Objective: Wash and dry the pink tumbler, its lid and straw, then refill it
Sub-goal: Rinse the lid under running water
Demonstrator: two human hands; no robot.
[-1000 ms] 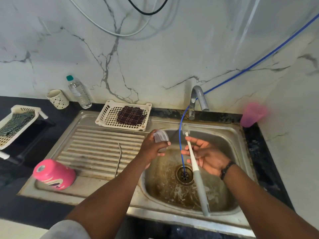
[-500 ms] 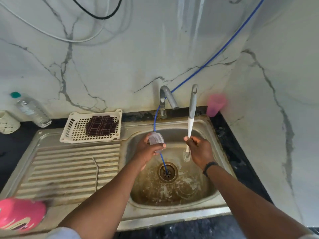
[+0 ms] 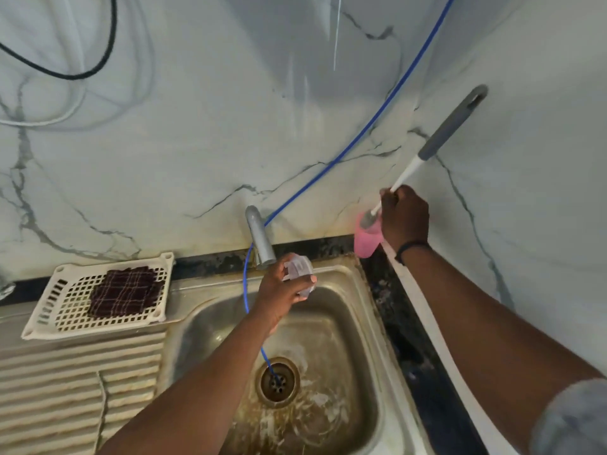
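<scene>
Left grip [image 3: 282, 289] grasps the clear lid [image 3: 299, 274] above the sink; right grip [image 3: 404, 215] grasps a bottle brush [image 3: 440, 139] at a pink cup [image 3: 367, 239].

On the far left, a white slotted basket [image 3: 42, 320] holding a dark checked cloth [image 3: 126, 292] sits at the back of the ribbed steel draining board [image 3: 78, 372]. Right of it, the left hand's fingers curl round the lid, just near the grey tap [image 3: 261, 236], over the stained sink basin [image 3: 358, 323]. A thin blue tube [image 3: 345, 152] runs from the wall down into the drain [image 3: 278, 382]. Further right, on the dark counter [image 3: 404, 343] in the far corner, the pink cup stands with the brush head dipped in its mouth, handle tilted up to the right. The tumbler and straw are out of sight.
</scene>
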